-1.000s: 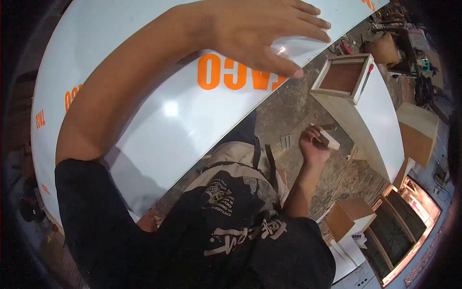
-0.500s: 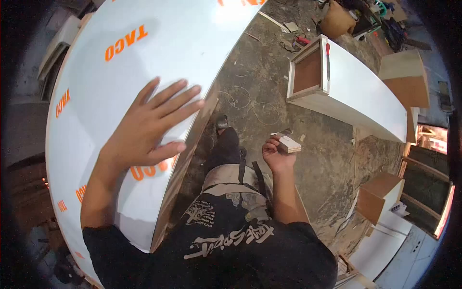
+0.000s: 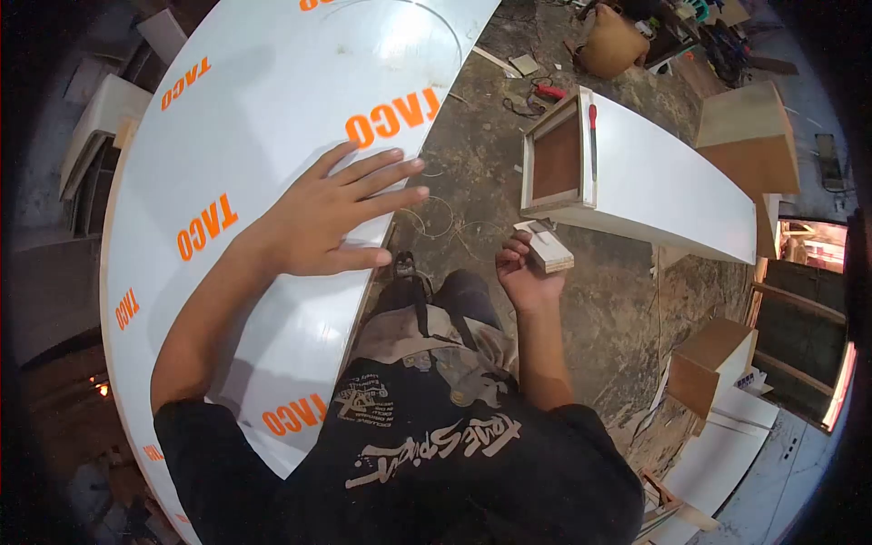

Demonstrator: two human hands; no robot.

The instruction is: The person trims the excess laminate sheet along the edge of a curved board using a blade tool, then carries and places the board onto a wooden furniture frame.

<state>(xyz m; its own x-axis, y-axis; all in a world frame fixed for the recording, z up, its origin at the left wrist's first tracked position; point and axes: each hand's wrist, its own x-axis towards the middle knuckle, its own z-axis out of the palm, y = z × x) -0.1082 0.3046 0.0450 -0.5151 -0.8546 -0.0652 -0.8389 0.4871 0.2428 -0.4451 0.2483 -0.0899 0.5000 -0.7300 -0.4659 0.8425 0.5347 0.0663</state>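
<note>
A large white sheet printed with orange TACO lettering spreads along my left side. My left hand lies spread over it near its right edge, palm down, fingers apart and holding nothing. On my right, my right hand is closed around a small flat block with a pale top and a layered, plywood-like edge. A thin dark piece shows at the far end of this block; I cannot make out what it is.
A long white cabinet box lies on the stained floor ahead right, with a red-handled tool on it. Brown-and-white boxes stand at the right. A stuffed sack and cables are farther off.
The view has shifted along the sheet, showing different lettering. My left hand is still spread, now farther right in view. My right hand keeps the block, whose top now shows more.
</note>
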